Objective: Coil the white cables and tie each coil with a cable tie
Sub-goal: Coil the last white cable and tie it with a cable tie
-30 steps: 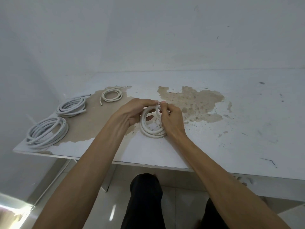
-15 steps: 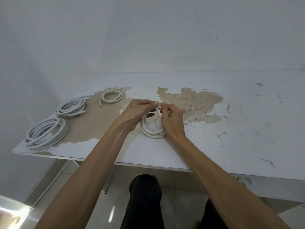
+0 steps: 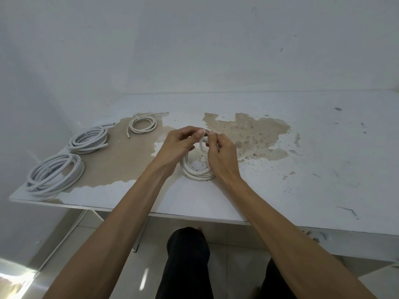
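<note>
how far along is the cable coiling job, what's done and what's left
Three coils lie at the table's left: a big one by the near edge, a middle one, a small one further back. Whether they are tied I cannot tell. In hand: a fourth coil mid-table, the left hand and right hand pinching at its top, probably fastening it. No loose cables show.

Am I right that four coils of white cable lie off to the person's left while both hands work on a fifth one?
Not quite: the head view shows three coils of white cable lying to the left. Both hands, left hand and right hand, work on a fourth coil.
</note>
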{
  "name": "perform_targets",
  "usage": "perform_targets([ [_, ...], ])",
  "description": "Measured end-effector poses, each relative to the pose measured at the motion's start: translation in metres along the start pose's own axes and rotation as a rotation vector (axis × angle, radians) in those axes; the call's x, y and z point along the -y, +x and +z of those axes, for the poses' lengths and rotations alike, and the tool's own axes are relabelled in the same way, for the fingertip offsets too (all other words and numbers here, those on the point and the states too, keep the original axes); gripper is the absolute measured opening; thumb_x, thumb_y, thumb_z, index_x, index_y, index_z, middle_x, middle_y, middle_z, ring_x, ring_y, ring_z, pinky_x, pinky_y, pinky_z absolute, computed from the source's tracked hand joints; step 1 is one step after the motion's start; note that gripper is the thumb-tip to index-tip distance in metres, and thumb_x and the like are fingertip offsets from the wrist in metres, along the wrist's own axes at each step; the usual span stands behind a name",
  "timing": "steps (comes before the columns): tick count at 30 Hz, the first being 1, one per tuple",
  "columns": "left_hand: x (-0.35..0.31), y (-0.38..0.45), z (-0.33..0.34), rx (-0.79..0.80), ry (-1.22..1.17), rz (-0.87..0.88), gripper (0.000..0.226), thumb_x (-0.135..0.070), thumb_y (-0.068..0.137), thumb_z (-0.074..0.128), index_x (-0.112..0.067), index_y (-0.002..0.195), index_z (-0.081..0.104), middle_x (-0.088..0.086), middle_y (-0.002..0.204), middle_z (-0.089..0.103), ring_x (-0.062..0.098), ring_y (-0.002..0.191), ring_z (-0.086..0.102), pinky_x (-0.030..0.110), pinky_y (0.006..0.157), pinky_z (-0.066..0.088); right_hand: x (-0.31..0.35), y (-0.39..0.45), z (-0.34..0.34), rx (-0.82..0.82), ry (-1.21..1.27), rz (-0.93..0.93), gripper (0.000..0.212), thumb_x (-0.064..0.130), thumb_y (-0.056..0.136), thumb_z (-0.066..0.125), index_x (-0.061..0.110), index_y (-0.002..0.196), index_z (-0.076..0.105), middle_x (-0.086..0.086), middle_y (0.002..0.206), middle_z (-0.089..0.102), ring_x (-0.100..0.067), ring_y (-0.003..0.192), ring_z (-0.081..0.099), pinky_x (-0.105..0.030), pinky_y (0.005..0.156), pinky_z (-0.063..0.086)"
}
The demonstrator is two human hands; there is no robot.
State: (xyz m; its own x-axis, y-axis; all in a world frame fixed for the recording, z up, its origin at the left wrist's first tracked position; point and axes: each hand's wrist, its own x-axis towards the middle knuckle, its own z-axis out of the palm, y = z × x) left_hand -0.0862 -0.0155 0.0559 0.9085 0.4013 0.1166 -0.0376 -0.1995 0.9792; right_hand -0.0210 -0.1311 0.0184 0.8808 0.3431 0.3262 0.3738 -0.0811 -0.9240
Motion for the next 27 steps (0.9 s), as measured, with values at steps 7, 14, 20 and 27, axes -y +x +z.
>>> perform_targets([
  [7,-0.004,0.003,0.001,0.021,-0.109,-0.047,0.023,-0.027,0.095,0.070,-0.009,0.107,0.077,0.009,0.111,0.076,0.022,0.113,0.069,0.050,0.105,0.051,0.005,-0.004,-0.001,-0.036,-0.005,-0.016,0.039,0.029,0.107,0.043,0.021,0.073,0.059,-0.007,0.079,0.058,-0.019,0.074,0.058,-0.033,0.068,0.046],
  [14,-0.007,0.006,-0.006,0.083,-0.132,-0.123,0.024,-0.024,0.092,0.072,-0.008,0.111,0.076,0.008,0.116,0.075,0.026,0.118,0.066,0.052,0.109,0.046,0.003,-0.005,-0.001,-0.042,0.002,-0.039,0.041,0.028,0.107,0.044,0.004,0.083,0.068,-0.016,0.083,0.059,-0.028,0.078,0.059,-0.033,0.072,0.047],
  [20,-0.011,0.006,-0.010,0.157,-0.133,-0.161,0.028,-0.021,0.092,0.072,-0.004,0.114,0.074,0.014,0.117,0.073,0.029,0.118,0.066,0.041,0.105,0.051,0.000,-0.005,0.000,-0.039,0.003,-0.067,0.040,0.026,0.107,0.044,0.002,0.084,0.067,-0.017,0.083,0.059,-0.027,0.076,0.058,-0.029,0.069,0.045],
  [27,-0.012,0.004,-0.007,0.097,0.036,-0.050,0.020,-0.027,0.094,0.070,-0.014,0.108,0.077,0.004,0.110,0.076,0.019,0.113,0.068,0.043,0.104,0.051,-0.002,-0.003,0.001,-0.040,-0.012,-0.094,0.027,0.029,0.106,0.044,0.011,0.100,0.063,-0.003,0.089,0.069,-0.018,0.087,0.065,-0.038,0.078,0.054],
])
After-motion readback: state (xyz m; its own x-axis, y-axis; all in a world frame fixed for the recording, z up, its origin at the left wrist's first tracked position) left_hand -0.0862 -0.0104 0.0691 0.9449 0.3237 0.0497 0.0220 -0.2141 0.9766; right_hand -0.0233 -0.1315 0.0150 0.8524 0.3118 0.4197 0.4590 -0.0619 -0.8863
